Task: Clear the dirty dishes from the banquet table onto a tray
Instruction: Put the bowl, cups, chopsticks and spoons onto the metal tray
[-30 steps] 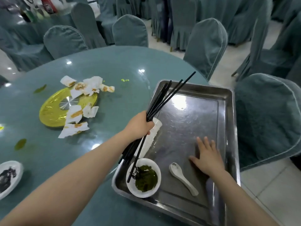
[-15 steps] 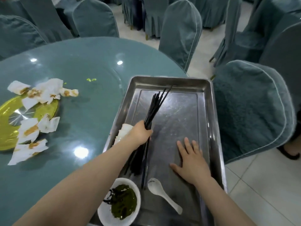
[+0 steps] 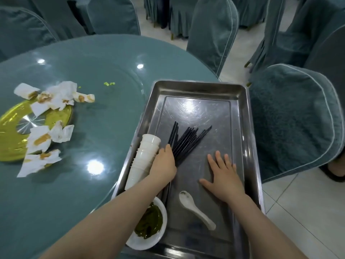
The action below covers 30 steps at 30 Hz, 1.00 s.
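Head camera looks down on a big round teal table (image 3: 78, 58) with teal-covered chairs (image 3: 291, 120) around it. A metal tray (image 3: 240, 101) sits on the table's right edge. On the left lies a yellow plate (image 3: 7, 146) with dirty crumpled napkins (image 3: 56, 98) on it. Inside the tray, a stack of white cups (image 3: 143, 157) lies on its side by the left wall. Black chopsticks (image 3: 188, 141) fan out beside it. The left hand (image 3: 164, 165) rests on the chopsticks' near ends; I cannot tell if it grips them. The right hand (image 3: 224, 176) lies flat on the tray floor, fingers straight. A white bowl (image 3: 149, 228) of green sauce and a white spoon (image 3: 194, 208) sit near the front.
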Motion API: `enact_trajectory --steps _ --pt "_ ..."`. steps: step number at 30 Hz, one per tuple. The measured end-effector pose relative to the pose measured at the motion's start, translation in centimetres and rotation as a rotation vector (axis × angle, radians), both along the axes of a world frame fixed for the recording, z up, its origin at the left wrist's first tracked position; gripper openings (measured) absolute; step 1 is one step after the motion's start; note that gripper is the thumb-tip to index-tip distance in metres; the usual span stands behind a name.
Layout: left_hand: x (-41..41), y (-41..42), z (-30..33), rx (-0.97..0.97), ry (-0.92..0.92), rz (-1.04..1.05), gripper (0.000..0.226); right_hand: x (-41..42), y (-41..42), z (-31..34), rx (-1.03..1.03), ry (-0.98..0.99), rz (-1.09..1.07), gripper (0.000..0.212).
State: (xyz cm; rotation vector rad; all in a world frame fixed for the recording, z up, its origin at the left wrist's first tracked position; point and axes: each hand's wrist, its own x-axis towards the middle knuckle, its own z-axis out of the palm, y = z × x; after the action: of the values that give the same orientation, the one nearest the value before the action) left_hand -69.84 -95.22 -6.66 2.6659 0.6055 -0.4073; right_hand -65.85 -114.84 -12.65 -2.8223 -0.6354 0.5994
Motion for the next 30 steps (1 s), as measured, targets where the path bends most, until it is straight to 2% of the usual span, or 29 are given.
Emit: enact_trajectory --steps 5,9,11,14,17,21,25,27,30 --pt "-2.3 0.9 2.1 -0.188 -0.177 0.012 0.050 0.1 0.4 1.1 -0.018 0.042 -0.016 0.095" --pt "-6.3 2.6 3.6 -0.263 -0.283 0.075 0.057 0.2 1.3 2.5 -0.058 0.087 -0.053 0.094" --pt "-8.8 3.8 4.1 -0.291 -0.325 0.129 0.055 0.1 2.0 3.5 -0.057 0.054 -0.066 0.083" --pt "-13.1 5.8 4.7 -0.246 -0.386 0.213 0.049 -1.1 3.7 4.8 0.134 0.023 -0.115 0.058" --pt "-16.3 8.0 4.8 -0.206 -0.399 0.318 0.043 -3.1 6.2 6.1 0.336 0.026 -0.110 0.051" --pt "-19.3 11.3 5.3 -0.181 -0.368 0.418 0.047 -6.6 10.6 7.9 0.578 0.085 -0.061 0.047" --pt "-22.6 14.7 5.2 -0.101 -0.314 0.426 0.051 -9.5 14.1 8.8 0.660 0.116 0.014 0.043" --pt "-24.6 16.8 4.6 -0.035 -0.180 0.402 0.054 -10.6 15.3 8.9 0.657 0.136 0.031 0.042" --pt "-27.8 19.6 3.0 0.074 0.120 0.399 0.055 -11.7 16.7 8.8 0.643 0.112 0.079 0.042"
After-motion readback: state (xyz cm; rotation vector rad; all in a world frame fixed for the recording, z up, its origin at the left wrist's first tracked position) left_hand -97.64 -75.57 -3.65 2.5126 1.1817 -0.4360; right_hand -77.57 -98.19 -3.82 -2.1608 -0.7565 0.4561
